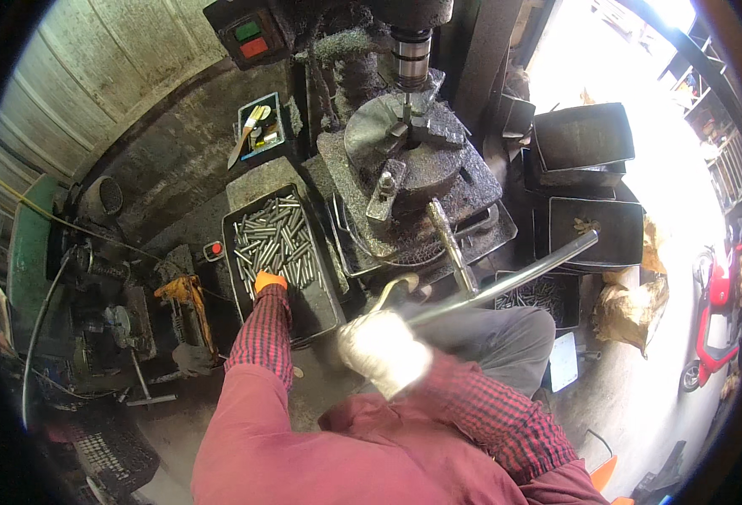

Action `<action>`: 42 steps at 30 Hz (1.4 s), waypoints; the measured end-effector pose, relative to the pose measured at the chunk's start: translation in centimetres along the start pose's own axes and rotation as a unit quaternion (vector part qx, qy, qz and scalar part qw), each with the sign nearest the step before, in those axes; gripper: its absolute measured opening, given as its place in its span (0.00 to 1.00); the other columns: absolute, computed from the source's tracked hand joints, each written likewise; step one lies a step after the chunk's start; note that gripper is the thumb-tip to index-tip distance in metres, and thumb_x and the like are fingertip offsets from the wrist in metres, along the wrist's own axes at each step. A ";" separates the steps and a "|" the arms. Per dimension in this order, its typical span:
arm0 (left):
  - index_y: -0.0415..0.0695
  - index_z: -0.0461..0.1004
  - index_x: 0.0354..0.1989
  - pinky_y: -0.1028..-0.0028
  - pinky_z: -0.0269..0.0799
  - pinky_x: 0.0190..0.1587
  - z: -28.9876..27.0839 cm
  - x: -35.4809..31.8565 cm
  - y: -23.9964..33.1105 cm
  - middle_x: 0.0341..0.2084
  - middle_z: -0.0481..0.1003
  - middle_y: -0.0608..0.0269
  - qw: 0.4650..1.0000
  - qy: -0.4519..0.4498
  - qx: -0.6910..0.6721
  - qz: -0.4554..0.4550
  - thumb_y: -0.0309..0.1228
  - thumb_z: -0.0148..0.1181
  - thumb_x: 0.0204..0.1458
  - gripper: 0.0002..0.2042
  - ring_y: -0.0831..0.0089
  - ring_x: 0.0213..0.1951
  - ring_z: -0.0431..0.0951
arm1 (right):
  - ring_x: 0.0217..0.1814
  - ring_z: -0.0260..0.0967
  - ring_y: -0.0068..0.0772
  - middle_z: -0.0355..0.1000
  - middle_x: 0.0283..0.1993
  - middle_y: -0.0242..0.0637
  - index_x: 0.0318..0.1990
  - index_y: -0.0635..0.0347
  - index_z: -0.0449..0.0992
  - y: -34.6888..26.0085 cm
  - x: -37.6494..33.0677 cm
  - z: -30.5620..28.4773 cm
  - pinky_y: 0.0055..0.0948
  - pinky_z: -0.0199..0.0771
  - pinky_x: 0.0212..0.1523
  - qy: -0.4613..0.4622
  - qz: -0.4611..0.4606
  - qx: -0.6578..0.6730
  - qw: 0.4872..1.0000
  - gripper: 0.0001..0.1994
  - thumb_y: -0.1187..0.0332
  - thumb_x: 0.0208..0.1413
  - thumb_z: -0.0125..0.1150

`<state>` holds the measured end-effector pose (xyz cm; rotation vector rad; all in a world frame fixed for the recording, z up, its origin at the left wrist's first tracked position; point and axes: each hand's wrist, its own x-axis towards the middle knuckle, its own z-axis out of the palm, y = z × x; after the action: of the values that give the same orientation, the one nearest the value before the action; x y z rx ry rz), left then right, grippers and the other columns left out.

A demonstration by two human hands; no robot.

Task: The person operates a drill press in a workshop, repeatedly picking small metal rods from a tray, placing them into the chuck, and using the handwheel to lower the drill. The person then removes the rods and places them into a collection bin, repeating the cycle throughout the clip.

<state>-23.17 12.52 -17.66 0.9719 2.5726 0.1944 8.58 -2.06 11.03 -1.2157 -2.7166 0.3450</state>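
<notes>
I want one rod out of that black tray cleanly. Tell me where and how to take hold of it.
Pick a metal rod lying on top of the pile in the black tray, probably near the far end where they look looser. Come from above and pinch it at mid-length across its width; the rods are thin, round and lie flat. The left hand already reaches in there.

The right hand [385, 352] in its pale glove is smeared by motion blur, so its grip cannot be made out. The left hand [270, 282] is mostly hidden behind its checked sleeve [260, 337], only an orange glove tip showing. The drill press [410, 34] is cut off by the top edge.
</notes>
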 end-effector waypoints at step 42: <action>0.39 0.83 0.38 0.74 0.74 0.40 -23.1 -20.5 35.2 0.30 0.83 0.67 0.776 -0.181 -0.275 0.538 0.35 0.70 0.57 0.10 0.79 0.34 0.80 | 0.52 0.77 0.49 0.78 0.47 0.48 0.50 0.63 0.79 0.9 -4.7 -9.7 0.40 0.79 0.55 0.211 0.025 0.463 0.861 0.15 0.74 0.55 0.68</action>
<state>3.11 25.49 18.85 1.8479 1.2081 0.8863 14.51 -3.60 19.94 -0.8999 -1.7393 1.0785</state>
